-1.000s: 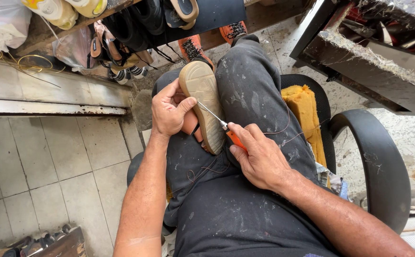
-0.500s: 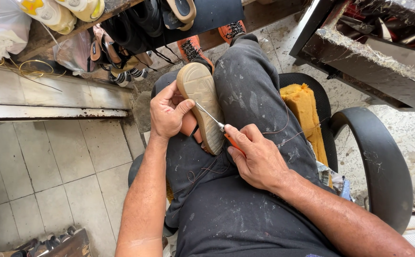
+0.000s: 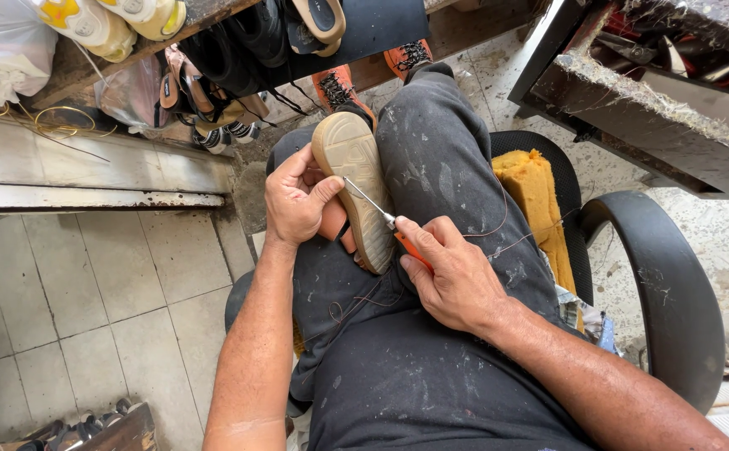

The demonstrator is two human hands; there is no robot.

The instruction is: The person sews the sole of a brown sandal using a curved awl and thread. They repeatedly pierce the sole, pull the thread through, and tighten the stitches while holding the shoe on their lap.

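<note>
Grey floor tiles point(image 3: 72, 292) and a cluttered shoe shelf point(image 3: 214, 50) sit to your left. Your left hand point(image 3: 298, 200) grips the tan-soled shoe point(image 3: 356, 188) on your lap; your right hand point(image 3: 456, 271) clasps an orange-handled awl point(image 3: 381, 217) against its sole. A black chair arm point(image 3: 673, 292) curves rightward.

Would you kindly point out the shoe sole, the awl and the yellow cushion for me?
shoe sole point(image 3: 356, 179), head view, on the tan tread.
awl point(image 3: 369, 203), head view, on the metal shaft.
yellow cushion point(image 3: 531, 188), head view, on its upper part beside the leg.
</note>
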